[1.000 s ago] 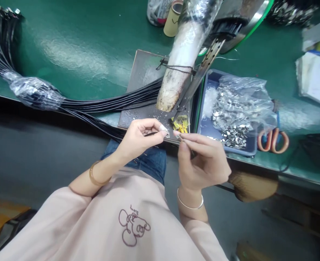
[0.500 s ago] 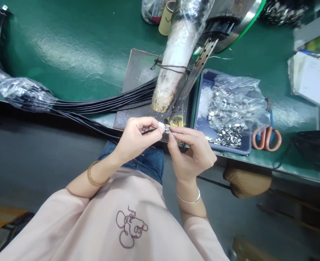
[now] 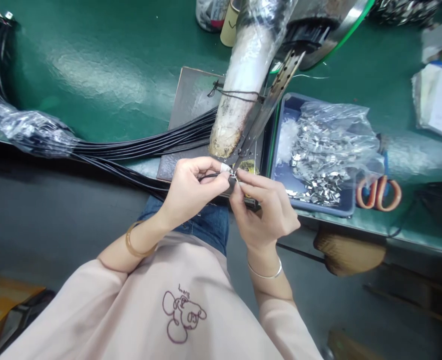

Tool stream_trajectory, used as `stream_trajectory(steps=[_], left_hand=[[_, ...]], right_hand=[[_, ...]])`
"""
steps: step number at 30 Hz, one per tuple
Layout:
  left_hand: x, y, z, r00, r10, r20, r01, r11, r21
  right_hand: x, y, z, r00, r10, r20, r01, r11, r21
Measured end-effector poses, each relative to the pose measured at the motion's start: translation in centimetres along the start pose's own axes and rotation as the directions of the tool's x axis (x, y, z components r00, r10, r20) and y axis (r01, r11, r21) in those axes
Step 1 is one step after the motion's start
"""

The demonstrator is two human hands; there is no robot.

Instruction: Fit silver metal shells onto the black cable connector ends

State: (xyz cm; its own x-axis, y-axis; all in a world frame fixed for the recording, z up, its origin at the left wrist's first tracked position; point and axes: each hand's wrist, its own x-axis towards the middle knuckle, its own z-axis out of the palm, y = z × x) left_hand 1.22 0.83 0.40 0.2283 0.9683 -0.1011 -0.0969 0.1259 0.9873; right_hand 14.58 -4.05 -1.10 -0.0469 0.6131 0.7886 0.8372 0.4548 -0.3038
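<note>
Head view: black cables point(image 3: 141, 148) run in a bunch along the near side of the green surface point(image 3: 96, 60); their weight could tug at the strand being worked.
Plastic wrap point(image 3: 36, 131): binds the bunch at far left; a snag at the surface's edge could hold the strands back.
Left hand point(image 3: 194, 187): its grip is a narrow pinch on one held cable point(image 3: 210, 175); too loose a pinch could let the cable roll or slide.
Bright end point(image 3: 233, 175): sits between the two hands, at the tip of the held cable; fine strands here could bend, fray or break if pressed unevenly. Whether a separate metal piece is there is too small to tell.
White tube point(image 3: 239, 95): slants down close behind the fingers; a knuckle could knock it in so tight a space.
Right hand point(image 3: 265, 206): thumb and forefinger pinch at the bright end; a slip could prick a fingertip.
Blue tray point(image 3: 286, 175): holds loose metal pieces point(image 3: 320, 187) just beyond the right hand; a stray elbow could scatter them.
Scissors point(image 3: 378, 194): orange handles beside the tray.
</note>
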Motion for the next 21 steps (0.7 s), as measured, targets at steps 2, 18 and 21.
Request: stream_trajectory(steps=[2, 18, 21], left_hand=[[0.08, 0.03, 0.03, 1.000, -0.001, -0.002, 0.001, 1.000, 0.002], [0.14, 0.56, 0.01, 0.999, -0.050, -0.006, 0.050, 0.999, 0.000], [0.08, 0.67, 0.22, 0.998, -0.062, -0.005, 0.062, 0.998, -0.005]], right_hand=[[0.07, 0.00, -0.03, 1.000, 0.008, 0.003, -0.008, 1.000, -0.004], [0.31, -0.15, -0.42, 0.999, -0.032, 0.040, 0.036, 0.994, -0.099], [0.24, -0.07, -0.50, 0.999, -0.026, 0.043, 0.030, 0.994, -0.108]])
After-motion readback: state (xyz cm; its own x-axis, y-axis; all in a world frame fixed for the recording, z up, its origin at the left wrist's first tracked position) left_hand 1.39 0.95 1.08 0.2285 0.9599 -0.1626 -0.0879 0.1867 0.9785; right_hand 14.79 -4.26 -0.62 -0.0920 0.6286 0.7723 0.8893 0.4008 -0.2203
